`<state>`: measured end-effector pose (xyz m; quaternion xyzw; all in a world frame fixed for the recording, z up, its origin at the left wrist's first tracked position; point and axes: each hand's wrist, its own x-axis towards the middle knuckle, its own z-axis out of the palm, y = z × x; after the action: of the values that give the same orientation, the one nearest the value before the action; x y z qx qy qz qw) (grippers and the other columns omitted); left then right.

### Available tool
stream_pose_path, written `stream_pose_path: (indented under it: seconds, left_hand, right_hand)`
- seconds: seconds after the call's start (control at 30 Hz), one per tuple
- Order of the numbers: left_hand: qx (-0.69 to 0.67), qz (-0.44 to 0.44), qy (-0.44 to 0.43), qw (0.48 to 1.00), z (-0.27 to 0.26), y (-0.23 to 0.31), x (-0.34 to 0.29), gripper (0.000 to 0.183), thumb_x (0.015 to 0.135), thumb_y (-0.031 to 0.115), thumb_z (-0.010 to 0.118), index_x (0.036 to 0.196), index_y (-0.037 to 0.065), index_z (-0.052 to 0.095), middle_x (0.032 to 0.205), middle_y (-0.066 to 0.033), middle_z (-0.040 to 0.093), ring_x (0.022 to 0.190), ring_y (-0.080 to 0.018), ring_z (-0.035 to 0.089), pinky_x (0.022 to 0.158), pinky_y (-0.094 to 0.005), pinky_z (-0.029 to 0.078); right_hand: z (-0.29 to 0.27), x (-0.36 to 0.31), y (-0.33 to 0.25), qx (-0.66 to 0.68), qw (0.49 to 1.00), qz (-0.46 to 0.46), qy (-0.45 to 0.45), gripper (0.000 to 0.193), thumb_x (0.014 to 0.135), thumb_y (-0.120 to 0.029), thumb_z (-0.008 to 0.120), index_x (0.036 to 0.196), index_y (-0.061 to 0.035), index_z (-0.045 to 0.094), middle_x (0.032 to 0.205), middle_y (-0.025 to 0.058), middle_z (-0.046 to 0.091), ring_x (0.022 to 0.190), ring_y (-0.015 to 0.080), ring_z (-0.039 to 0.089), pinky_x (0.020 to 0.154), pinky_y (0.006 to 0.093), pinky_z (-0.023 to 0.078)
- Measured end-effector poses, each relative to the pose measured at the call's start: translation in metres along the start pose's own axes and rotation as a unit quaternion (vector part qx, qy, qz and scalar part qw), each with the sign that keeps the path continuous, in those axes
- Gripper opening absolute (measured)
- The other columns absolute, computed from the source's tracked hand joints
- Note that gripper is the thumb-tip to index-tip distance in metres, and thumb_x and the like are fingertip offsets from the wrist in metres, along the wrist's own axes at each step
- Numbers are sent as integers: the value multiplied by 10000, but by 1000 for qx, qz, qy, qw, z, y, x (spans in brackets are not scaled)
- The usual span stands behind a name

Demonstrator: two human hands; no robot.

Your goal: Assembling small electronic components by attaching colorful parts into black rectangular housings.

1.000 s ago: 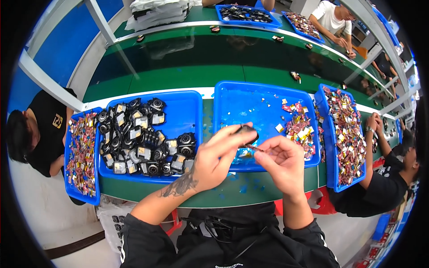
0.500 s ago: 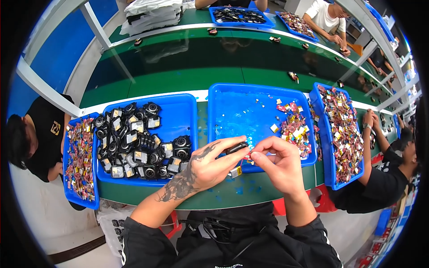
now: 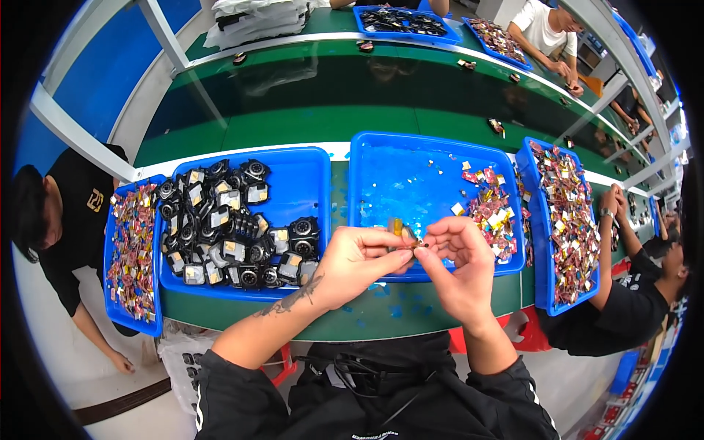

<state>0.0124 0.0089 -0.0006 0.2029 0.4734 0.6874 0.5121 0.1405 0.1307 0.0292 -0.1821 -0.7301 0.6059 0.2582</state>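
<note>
My left hand (image 3: 359, 260), tattooed at the wrist, is closed in a pinch on a small electronic part with a yellow-and-silver battery (image 3: 397, 226) showing above the fingers. Most of that part is hidden by my fingertips. Meeting it from the other side, my right hand (image 3: 462, 268) is closed too, thumb and forefinger pinched at the part's edge; the exact spot gripped is too small to tell. Both hands are over the near edge of a blue tray (image 3: 381, 150), which holds a pile of loose battery parts (image 3: 488, 213) on its right side and small scraps.
To the left, another blue tray (image 3: 293, 176) holds black watch-like cases (image 3: 235, 220). Narrow blue trays of battery parts (image 3: 136, 257) (image 3: 565, 220) flank both sides. Beyond runs a green belt (image 3: 308, 125) with scattered parts. Co-workers sit left (image 3: 73, 213), right (image 3: 623, 293) and across (image 3: 546, 37).
My left hand has turned over, so the black case seen in it before is hidden and the battery points up instead of hanging down. The co-worker at left has lowered an arm.
</note>
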Motion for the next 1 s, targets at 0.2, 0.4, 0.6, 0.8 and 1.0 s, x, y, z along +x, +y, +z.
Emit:
stream_pose_path:
  seconds: [0.2,0.4,0.6,0.8,1.0]
  left_hand:
    - [53,88,14,995,-2,-3,0,333,876,-29,638,1203,-80,598,1131,-105,651,970,-121,645,850,-229,533]
    - [38,118,4,992,3,-3,-1,461,871,-36,634,1319,-9,531,1173,-113,635,1032,-129,624,881,-242,521]
    - [1,121,47,992,10,3,-5,586,859,-73,601,1390,30,377,1175,-161,632,1056,-157,622,894,-269,524]
    - [-4,138,46,989,11,1,-3,502,865,-73,592,1316,41,403,1196,-181,623,1054,-162,627,888,-272,527]
    - [-29,151,44,987,8,-6,-3,447,866,-62,623,1245,16,398,1221,-213,605,1044,-181,636,841,-255,543]
  right_hand:
    - [0,5,9,-49,998,-10,37,289,811,48,706,1048,4,545,859,44,620,750,68,590,669,199,467]
    - [3,3,13,-78,994,-47,64,306,797,58,712,1050,2,548,875,52,614,755,81,598,633,216,479]
    - [13,5,13,-104,992,-53,52,365,799,57,707,1127,6,557,918,71,602,823,107,607,647,243,534]
    - [4,13,11,-74,997,-18,1,367,827,39,685,1164,1,544,931,54,586,845,96,589,679,237,535]
    - [5,11,9,-25,999,13,-14,359,830,50,678,1160,-9,550,947,30,584,866,72,564,722,208,499]
